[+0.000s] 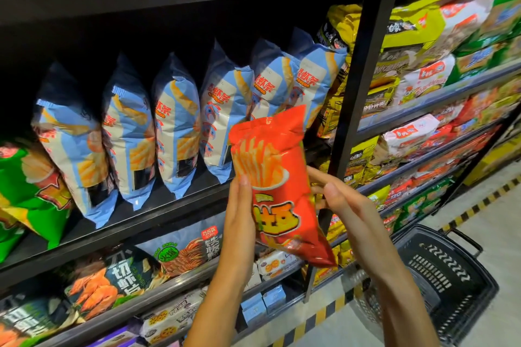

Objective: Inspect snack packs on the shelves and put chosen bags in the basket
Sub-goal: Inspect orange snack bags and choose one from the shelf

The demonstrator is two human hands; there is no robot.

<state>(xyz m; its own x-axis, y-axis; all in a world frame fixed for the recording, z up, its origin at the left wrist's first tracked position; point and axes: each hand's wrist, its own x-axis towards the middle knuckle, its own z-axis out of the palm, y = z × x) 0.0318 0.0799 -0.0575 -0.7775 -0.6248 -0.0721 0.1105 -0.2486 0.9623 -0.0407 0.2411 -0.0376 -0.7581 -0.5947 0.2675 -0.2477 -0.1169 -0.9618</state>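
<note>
Red bag (277, 189) of fry-shaped snacks is up in front of the shelves, tilted, top seal toward the blue bags (174, 127), bottom corner down toward the basket (439, 284).

Left hand (239, 222) holds its left edge, thumb along the front and fingers behind. Right hand (342, 203) is at the right edge, fingers curled round behind the bag; I cannot tell how firmly it grips.

My read: light, air-puffed, glossy film. It should be slippery and will dent and crackle under pressure. Contents are brittle, so I would not squeeze the belly. Best holds are the side edges, as now, or the flat crimped seal at top or bottom.

Basket sits on the floor, lower right, below the right forearm, near the shelf foot. Green bags (33, 191) are at far left, mixed packs on the lower shelves.
</note>
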